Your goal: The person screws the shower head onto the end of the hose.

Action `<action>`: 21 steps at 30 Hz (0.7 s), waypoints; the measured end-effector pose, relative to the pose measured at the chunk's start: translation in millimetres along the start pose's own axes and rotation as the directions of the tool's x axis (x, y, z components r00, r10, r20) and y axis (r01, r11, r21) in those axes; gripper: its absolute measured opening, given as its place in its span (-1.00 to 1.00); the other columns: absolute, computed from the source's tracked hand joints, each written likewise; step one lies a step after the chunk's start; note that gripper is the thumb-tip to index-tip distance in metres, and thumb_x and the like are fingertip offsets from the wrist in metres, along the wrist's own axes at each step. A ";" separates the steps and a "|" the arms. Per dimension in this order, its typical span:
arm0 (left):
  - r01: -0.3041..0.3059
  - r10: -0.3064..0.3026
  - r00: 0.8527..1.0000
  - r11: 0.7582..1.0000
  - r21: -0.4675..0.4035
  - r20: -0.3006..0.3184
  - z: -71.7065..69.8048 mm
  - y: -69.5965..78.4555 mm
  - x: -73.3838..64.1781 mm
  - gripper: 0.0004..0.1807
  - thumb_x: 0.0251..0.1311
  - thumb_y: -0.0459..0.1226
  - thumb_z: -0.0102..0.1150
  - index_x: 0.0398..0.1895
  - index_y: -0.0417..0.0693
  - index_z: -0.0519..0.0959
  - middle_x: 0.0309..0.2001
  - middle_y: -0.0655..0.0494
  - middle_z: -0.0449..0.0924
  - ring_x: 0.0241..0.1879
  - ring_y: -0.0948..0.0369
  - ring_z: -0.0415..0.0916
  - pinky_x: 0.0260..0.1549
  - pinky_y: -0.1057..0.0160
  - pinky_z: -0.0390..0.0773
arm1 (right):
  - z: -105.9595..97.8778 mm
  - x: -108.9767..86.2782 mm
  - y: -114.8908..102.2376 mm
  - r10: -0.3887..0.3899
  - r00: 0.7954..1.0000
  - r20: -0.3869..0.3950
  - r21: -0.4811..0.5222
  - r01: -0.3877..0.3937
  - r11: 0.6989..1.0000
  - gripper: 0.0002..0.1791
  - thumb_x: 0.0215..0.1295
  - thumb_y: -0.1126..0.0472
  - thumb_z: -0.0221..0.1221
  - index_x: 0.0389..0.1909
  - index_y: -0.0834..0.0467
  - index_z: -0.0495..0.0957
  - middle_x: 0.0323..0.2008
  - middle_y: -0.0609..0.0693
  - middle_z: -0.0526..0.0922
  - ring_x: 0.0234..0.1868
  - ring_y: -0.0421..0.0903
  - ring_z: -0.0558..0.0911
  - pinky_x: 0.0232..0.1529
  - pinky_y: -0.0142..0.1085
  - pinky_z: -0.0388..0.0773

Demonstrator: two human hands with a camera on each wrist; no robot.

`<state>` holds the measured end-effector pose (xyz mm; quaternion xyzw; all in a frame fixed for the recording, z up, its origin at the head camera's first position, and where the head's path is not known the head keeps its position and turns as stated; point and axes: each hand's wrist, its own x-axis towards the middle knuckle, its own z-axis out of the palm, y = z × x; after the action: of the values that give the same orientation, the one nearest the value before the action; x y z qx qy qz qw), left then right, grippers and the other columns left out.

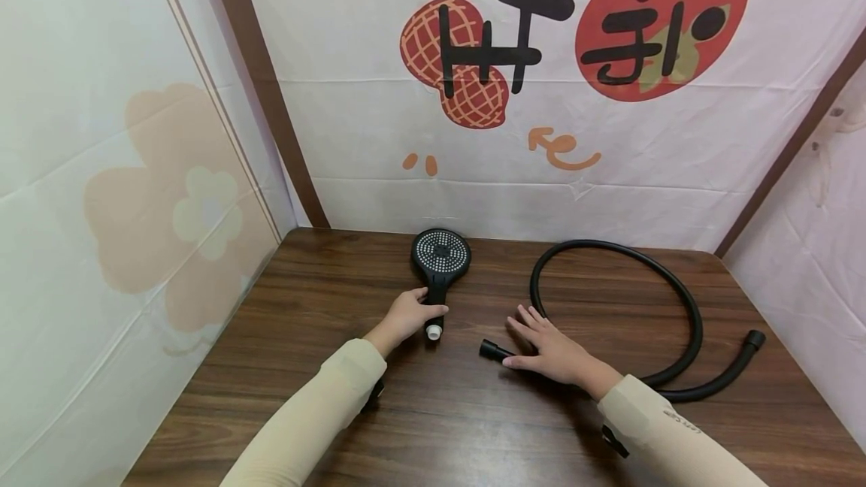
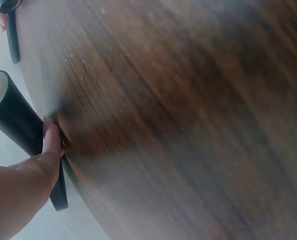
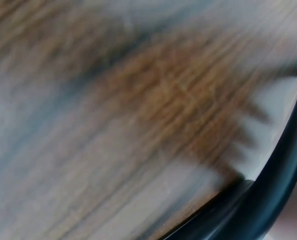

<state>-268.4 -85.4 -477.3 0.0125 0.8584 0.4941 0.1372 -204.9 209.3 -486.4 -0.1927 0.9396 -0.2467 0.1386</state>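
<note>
A black handheld shower head (image 1: 441, 252) lies face up near the back of the table, its handle toward me and a white end piece (image 1: 434, 332) at the tip. My left hand (image 1: 406, 316) grips the handle (image 2: 21, 117), thumb across the top and fingers at the far side. To the right, my right hand (image 1: 556, 350) reaches over a black shower hose (image 1: 691, 314) with its fingers straight and spread. Its thumb lies by the hose just behind the near end fitting (image 1: 492, 350). Part of the hose is hidden beneath that hand; the right wrist view shows the hose (image 3: 283, 172) close up.
The hose loops across the right of the brown wooden table (image 1: 325, 276), its other end fitting (image 1: 755, 339) near the right edge. A printed white cloth wall (image 1: 379, 205) stands along the back edge, with further cloth walls on the left (image 1: 61, 246) and right (image 1: 822, 246).
</note>
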 end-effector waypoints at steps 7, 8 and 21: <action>-0.001 0.001 1.000 1.000 0.002 0.002 -0.5 -0.3 -0.3 -0.19 0.27 -0.12 0.26 0.45 -0.37 0.19 0.41 -0.35 0.28 0.44 -0.16 0.23 0.37 -0.08 0.32 | 3.0 0.2 -1.8 0.001 1.000 0.022 -0.001 -0.001 1.000 -0.05 0.29 -0.41 0.08 0.55 0.00 0.08 0.62 0.06 -0.15 0.62 0.15 -0.21 0.44 0.33 0.01; -0.001 0.001 1.000 1.000 0.001 0.003 -0.6 -0.2 -0.5 -0.19 0.27 -0.12 0.26 0.45 -0.37 0.19 0.41 -0.35 0.28 0.44 -0.16 0.23 0.37 -0.08 0.31 | 3.1 0.2 -2.4 0.000 1.000 0.024 0.001 0.000 1.000 -0.05 0.29 -0.41 0.08 0.55 0.00 0.08 0.62 0.07 -0.15 0.62 0.15 -0.21 0.44 0.32 0.00; 0.007 -0.007 1.000 1.000 -0.013 0.002 -0.9 1.0 -0.9 -0.20 0.28 -0.13 0.26 0.45 -0.37 0.19 0.42 -0.34 0.27 0.45 -0.16 0.21 0.39 -0.07 0.30 | 5.4 0.0 -4.5 -0.002 0.999 0.054 0.003 0.002 1.000 -0.12 0.37 -0.35 0.03 0.55 0.04 0.08 0.61 0.11 -0.15 0.62 0.17 -0.21 0.47 0.29 -0.04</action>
<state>-267.9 -85.8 -475.8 0.0092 0.8551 0.4992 0.1399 -201.7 203.4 -488.6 -0.2002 0.9348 -0.2431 0.1640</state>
